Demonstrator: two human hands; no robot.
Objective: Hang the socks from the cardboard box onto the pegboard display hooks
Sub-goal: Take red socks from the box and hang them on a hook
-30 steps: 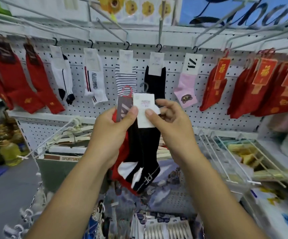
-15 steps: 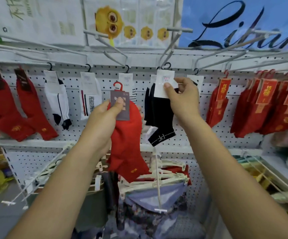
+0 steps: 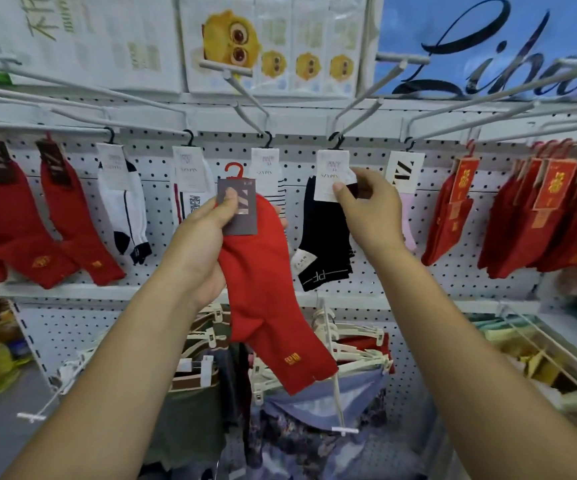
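- Right hand (image 3: 366, 216) pinches the card of the black sock (image 3: 325, 237), hanger seemingly seated on its hook (image 3: 366, 94); letting go comes next.
- Left hand (image 3: 200, 251) grips the red sock (image 3: 266, 289), next to hang.

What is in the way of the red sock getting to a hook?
Nothing visible. The left hand holds the red sock by its label in open air before the pegboard, and the way to the hanging red socks on the left looks free.
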